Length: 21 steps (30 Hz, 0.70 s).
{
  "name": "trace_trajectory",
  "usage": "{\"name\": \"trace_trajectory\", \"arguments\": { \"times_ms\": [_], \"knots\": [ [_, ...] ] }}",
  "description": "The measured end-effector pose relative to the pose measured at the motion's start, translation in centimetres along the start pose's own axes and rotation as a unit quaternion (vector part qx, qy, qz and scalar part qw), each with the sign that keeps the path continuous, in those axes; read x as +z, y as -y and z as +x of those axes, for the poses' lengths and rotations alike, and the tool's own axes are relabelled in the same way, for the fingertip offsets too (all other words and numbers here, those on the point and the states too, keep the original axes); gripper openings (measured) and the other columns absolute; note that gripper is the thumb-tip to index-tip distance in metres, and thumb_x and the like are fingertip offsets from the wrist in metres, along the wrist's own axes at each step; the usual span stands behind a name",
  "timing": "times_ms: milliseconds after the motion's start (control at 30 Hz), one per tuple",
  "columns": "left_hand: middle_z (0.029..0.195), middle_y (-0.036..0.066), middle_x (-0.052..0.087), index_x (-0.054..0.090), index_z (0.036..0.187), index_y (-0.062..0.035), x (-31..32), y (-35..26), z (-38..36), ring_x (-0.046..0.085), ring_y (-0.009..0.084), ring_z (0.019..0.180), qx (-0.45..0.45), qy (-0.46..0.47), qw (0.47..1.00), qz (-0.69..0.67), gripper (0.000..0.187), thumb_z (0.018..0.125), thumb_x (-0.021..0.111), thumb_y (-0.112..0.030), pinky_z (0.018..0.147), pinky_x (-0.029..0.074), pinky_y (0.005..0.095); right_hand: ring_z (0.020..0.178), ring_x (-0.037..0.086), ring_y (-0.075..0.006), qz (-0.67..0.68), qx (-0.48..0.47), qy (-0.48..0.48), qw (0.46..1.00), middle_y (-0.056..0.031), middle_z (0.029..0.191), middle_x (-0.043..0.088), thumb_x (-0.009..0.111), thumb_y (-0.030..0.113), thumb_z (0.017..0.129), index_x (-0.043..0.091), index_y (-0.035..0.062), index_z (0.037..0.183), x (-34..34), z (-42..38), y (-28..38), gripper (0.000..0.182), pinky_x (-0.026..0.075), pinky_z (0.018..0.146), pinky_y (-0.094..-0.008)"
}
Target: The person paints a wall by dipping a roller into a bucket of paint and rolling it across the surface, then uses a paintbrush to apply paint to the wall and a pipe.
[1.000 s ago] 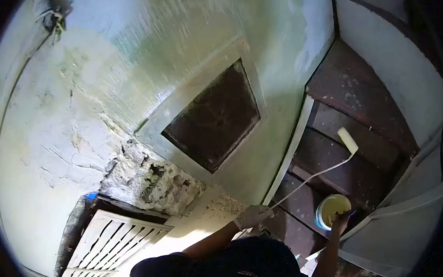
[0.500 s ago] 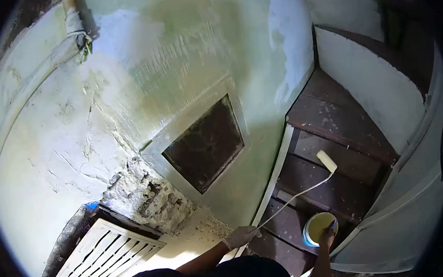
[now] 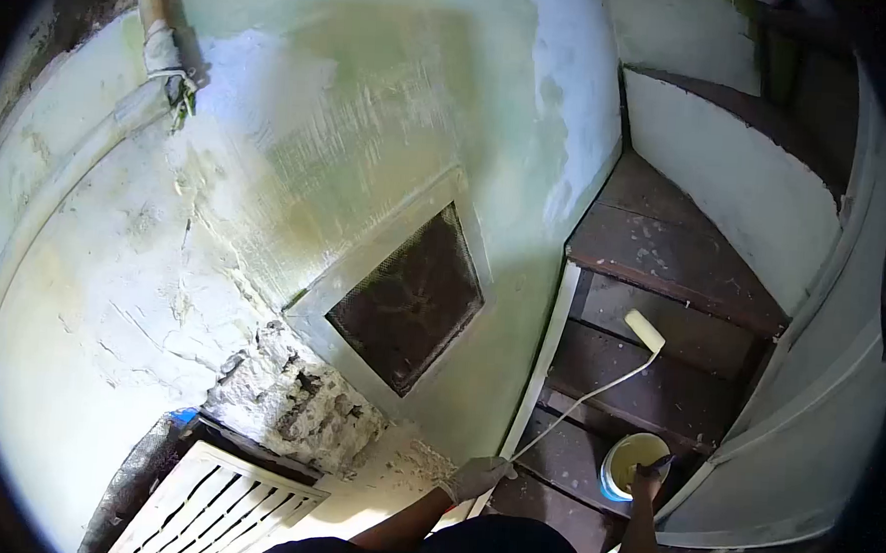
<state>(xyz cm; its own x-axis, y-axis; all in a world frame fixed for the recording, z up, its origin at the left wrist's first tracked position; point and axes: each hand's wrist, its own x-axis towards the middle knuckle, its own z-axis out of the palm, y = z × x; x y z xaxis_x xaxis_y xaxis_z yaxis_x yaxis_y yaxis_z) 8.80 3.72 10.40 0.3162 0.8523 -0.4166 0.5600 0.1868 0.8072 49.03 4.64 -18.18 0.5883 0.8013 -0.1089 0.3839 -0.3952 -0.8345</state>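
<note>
A long-handled paint roller (image 3: 587,395) reaches up over the stairs, its cream sleeve angled above a step. My left hand (image 3: 477,478), in a pale glove, is closed around the lower end of its handle. Down to the right stands a white-and-blue bucket (image 3: 609,482) with a pale yellowish inside. At the bucket's right side is my right hand (image 3: 646,479), bent over the rim with its fingers closed. A small dark object (image 3: 663,461) sticks out of that hand; its kind is too small to tell.
Dark brown wooden stairs (image 3: 648,382) climb between a curved, patchy wall (image 3: 392,104) and a white side panel (image 3: 805,446). A meshed opening (image 3: 407,300) is set in the wall, above crumbling plaster (image 3: 291,399). Slatted white panel (image 3: 215,510) at lower left; pipe (image 3: 56,196) along the left.
My right hand has tipped further over the bucket's inside, and the dark object has turned. The view has shifted slightly; my left hand keeps its hold on the roller.
</note>
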Motion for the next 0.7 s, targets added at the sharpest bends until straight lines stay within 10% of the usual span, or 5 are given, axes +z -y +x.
{"name": "trace_trajectory", "arguments": {
  "times_ms": [100, 233, 333, 700],
  "knots": [
    [0.088, 0.006, 0.062, 0.067, 0.095, -0.0075, -0.5, 0.2, 0.3, 0.057, 0.0158, 0.082, 0.010, -0.006, 1.000, 0.010, 0.034, 0.094, 0.044, -0.033, 0.077, 0.045, 0.0306, 0.095, 0.060, -0.0401, -0.127, -0.141, -0.126, 0.974, -0.0242, 0.102, 0.062, 0.059, 0.038, 0.084, 0.044, 0.0002, 0.127, 0.4, 0.6, -0.9, 0.059, 0.049, 0.077, -0.0466],
    [0.073, 0.003, 0.052, 0.068, 0.096, -0.0110, 0.4, 3.5, 1.3, 0.050, 0.0109, 0.066, 0.180, -0.062, 0.982, 0.018, 0.035, 0.093, 0.045, -0.037, 0.064, 0.044, 0.0291, 0.090, 0.063, -0.0367, -0.093, 0.017, -0.017, 0.995, -0.0208, 0.095, 0.065, 0.059, 0.034, 0.085, 0.057, 0.0011, 0.111, -4.5, -3.8, 9.9, 0.042, 0.049, 0.075, -0.0437],
    [0.096, 0.011, 0.067, 0.067, 0.095, -0.0068, -0.6, -0.7, -0.3, 0.063, 0.0225, 0.094, 0.022, -0.008, 0.999, 0.039, 0.033, 0.092, 0.044, -0.030, 0.086, 0.046, 0.0331, 0.089, 0.063, -0.0368, -0.085, 0.022, -0.033, 0.996, -0.0201, 0.094, 0.065, 0.063, 0.031, 0.083, 0.058, 0.0011, 0.109, -3.2, -2.6, 5.1, 0.040, 0.049, 0.075, -0.0430],
    [0.094, 0.011, 0.068, 0.069, 0.093, -0.0071, 0.1, 0.3, 0.1, 0.062, 0.0202, 0.093, -0.024, -0.021, 0.999, 0.030, 0.030, 0.090, 0.048, -0.029, 0.086, 0.046, 0.0321, 0.091, 0.064, -0.0345, 0.004, -0.101, 0.014, 0.995, -0.0185, 0.094, 0.066, 0.066, 0.024, 0.079, 0.065, 0.0066, 0.099, -3.9, -3.5, 5.5, 0.027, 0.050, 0.077, -0.0409]
  ]
}}
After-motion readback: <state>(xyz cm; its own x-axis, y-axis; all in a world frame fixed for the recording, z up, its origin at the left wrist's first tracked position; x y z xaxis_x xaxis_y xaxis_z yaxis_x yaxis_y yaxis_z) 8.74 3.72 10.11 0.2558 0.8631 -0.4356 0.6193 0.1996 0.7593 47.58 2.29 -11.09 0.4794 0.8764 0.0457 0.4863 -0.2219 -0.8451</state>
